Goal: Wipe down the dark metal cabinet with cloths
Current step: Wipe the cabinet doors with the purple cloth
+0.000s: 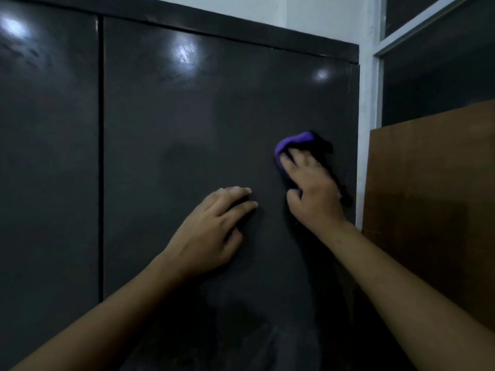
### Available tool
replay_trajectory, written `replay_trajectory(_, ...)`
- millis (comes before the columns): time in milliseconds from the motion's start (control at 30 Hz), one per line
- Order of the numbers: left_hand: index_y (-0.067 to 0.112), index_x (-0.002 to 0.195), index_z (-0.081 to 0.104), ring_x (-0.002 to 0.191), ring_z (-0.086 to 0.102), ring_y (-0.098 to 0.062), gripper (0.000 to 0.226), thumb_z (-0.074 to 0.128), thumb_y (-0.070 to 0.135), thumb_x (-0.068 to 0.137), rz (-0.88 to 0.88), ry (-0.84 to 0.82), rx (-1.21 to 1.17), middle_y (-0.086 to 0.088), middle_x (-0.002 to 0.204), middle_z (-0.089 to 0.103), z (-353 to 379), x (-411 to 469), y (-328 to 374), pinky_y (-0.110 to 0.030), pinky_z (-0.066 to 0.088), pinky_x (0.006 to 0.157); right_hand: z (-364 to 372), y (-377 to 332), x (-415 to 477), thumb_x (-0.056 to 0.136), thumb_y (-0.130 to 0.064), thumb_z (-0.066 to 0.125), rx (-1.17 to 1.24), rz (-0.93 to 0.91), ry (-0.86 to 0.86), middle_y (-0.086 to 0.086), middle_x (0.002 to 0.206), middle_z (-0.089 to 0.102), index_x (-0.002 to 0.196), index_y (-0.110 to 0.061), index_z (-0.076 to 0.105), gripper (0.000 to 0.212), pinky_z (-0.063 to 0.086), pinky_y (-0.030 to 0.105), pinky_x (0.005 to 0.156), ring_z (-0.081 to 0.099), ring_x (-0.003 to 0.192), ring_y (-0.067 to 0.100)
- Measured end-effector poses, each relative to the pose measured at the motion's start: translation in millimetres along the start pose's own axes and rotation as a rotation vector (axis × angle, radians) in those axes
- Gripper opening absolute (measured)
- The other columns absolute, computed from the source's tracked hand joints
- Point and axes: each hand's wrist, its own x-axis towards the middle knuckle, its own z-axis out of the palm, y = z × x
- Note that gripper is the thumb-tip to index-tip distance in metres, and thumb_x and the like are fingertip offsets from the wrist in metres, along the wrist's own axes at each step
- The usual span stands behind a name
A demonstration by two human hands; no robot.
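Observation:
The dark metal cabinet (pixel 187 116) fills most of the view, with two doors split by a vertical seam. My right hand (pixel 312 188) presses a purple cloth (pixel 293 141) flat against the right door near its right edge; the cloth shows above and left of my fingers, and a darker part of it sticks out to the right. My left hand (pixel 211 231) rests on the same door lower down and to the left, its fingers stretched out and holding nothing. Blur smears the right hand and cloth.
A white window frame (pixel 371 103) runs up right beside the cabinet. A brown board (pixel 428 196) leans at the right, close to my right forearm. Light glare spots sit on the upper doors.

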Motion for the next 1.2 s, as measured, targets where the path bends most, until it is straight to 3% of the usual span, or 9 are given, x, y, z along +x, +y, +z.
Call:
replay_trajectory(133, 0.021, 0.138, 0.058, 0.136, 0.046, -0.025, 0.059, 0.045, 0.032, 0.082, -0.057, 0.019, 0.244, -0.004, 0.145, 0.052, -25.7, 13.7, -23.1, -0.053, 0.026, 0.116, 15.8, -7.9, -31.5, 0.081, 0.002, 0.046, 0.103, -0.388, -0.134, 0.009, 0.133, 0.064, 0.127, -0.011, 0.068, 0.053, 0.041, 0.037, 0.106, 0.057, 0.123, 0.030)
replay_trajectory(300, 0.021, 0.147, 0.049, 0.140, 0.043, -0.025, 0.059, 0.040, 0.035, 0.091, -0.075, -0.012, 0.353, -0.005, 0.151, 0.047, -37.1, 13.6, -48.1, -0.052, 0.022, 0.119, 2.5, 23.5, -48.1, 0.089, 0.000, 0.051, 0.090, -0.557, -0.227, -0.001, 0.125, 0.070, 0.115, -0.017, 0.076, 0.040, 0.043, 0.038, 0.106, 0.063, 0.119, 0.021)
replay_trajectory(400, 0.020, 0.150, 0.045, 0.142, 0.040, -0.026, 0.060, 0.038, 0.037, 0.093, -0.078, -0.015, 0.407, -0.006, 0.153, 0.044, -30.4, 11.6, -47.7, -0.053, 0.021, 0.120, -11.0, 45.2, -24.6, 0.084, 0.003, 0.046, 0.056, -0.418, -0.120, 0.007, 0.131, 0.066, 0.125, -0.014, 0.069, 0.050, 0.038, 0.034, 0.112, 0.059, 0.122, 0.025)
replay_trajectory(533, 0.022, 0.151, 0.044, 0.145, 0.037, -0.026, 0.061, 0.041, 0.036, 0.091, -0.110, 0.035, 0.463, -0.006, 0.155, 0.041, -27.4, 10.4, -46.0, -0.059, 0.019, 0.119, -13.6, 37.0, 21.6, 0.085, 0.003, 0.053, 0.071, 0.091, -0.016, 0.007, 0.157, 0.038, 0.150, -0.014, 0.042, 0.068, 0.024, 0.038, 0.121, 0.031, 0.147, 0.023)
replay_trajectory(633, 0.023, 0.155, 0.036, 0.148, 0.030, -0.026, 0.066, 0.043, 0.039, 0.091, -0.180, 0.053, 0.474, -0.007, 0.160, 0.033, -28.0, 10.4, -45.2, -0.057, 0.016, 0.120, -4.9, 7.4, 57.7, 0.086, -0.015, 0.050, 0.050, 0.137, 0.078, 0.007, 0.157, 0.038, 0.149, -0.012, 0.044, 0.063, 0.031, 0.043, 0.118, 0.033, 0.144, 0.027)
replay_trajectory(800, 0.012, 0.156, 0.031, 0.148, 0.029, -0.026, 0.072, 0.045, 0.040, 0.092, -0.228, 0.093, 0.489, -0.010, 0.162, 0.030, -26.9, 9.7, -46.6, -0.052, 0.017, 0.121, 10.9, -44.2, 79.2, 0.097, -0.028, 0.045, 0.058, -0.166, 0.127, 0.013, 0.139, 0.057, 0.132, -0.006, 0.062, 0.045, 0.040, 0.046, 0.108, 0.053, 0.126, 0.034)
replay_trajectory(1000, 0.003, 0.151, 0.039, 0.143, 0.035, -0.035, 0.067, 0.044, 0.033, 0.091, -0.236, 0.146, 0.437, -0.019, 0.154, 0.038, -29.6, 8.1, -47.9, -0.050, 0.022, 0.121, 28.1, -35.6, 23.3, 0.092, -0.019, 0.056, 0.100, -0.702, -0.184, 0.001, 0.133, 0.065, 0.124, -0.016, 0.071, 0.035, 0.039, 0.041, 0.107, 0.057, 0.124, 0.026)
replay_trajectory(1100, 0.005, 0.151, 0.038, 0.144, 0.033, -0.035, 0.064, 0.041, 0.031, 0.093, -0.239, 0.114, 0.433, -0.019, 0.155, 0.036, -30.3, 7.3, -48.5, -0.050, 0.019, 0.122, 20.3, -9.3, 2.9, 0.101, -0.030, 0.050, 0.101, -0.786, -0.290, -0.003, 0.132, 0.065, 0.122, -0.020, 0.072, 0.032, 0.039, 0.039, 0.108, 0.055, 0.125, 0.023)
replay_trajectory(1200, 0.006, 0.153, 0.035, 0.145, 0.031, -0.034, 0.065, 0.044, 0.031, 0.094, -0.253, 0.091, 0.446, -0.018, 0.156, 0.034, -30.3, 7.3, -48.9, -0.050, 0.017, 0.123, 6.5, 14.7, 2.0, 0.099, -0.024, 0.055, 0.100, -0.710, -0.219, 0.001, 0.128, 0.067, 0.120, -0.015, 0.073, 0.029, 0.040, 0.038, 0.109, 0.059, 0.122, 0.021)
